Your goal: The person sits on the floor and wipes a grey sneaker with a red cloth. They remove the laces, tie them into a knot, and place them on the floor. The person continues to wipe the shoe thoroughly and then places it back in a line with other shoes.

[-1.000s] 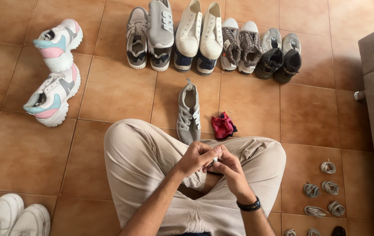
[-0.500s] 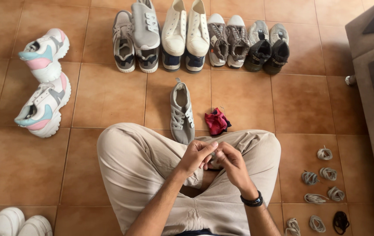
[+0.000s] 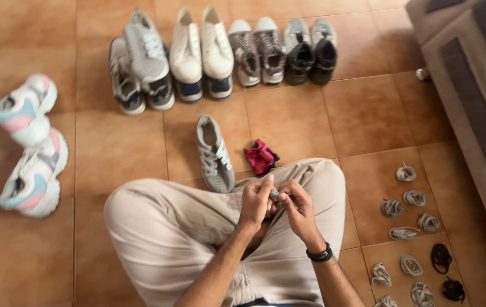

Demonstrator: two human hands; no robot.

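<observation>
I sit cross-legged on a tiled floor in beige trousers. My left hand (image 3: 257, 202) and my right hand (image 3: 297, 207) meet above my lap, both pinching a small pale item (image 3: 275, 195), too small to identify. A black band circles my right wrist. Just beyond my knees lies a single grey sneaker (image 3: 213, 153) with its toe toward me. A crumpled red cloth (image 3: 260, 156) rests right of it.
A row of paired shoes (image 3: 220, 51) lines the far floor. Two white, pink and blue sneakers (image 3: 27, 148) lie at the left. Several coiled laces (image 3: 410, 219), pale and black, sit on the tiles at my right. A grey sofa (image 3: 476, 85) fills the right edge.
The view has swung right and tilted, so the shoes slid left and more coiled laces show. My hands stay together over my lap, fingers working the small item.
</observation>
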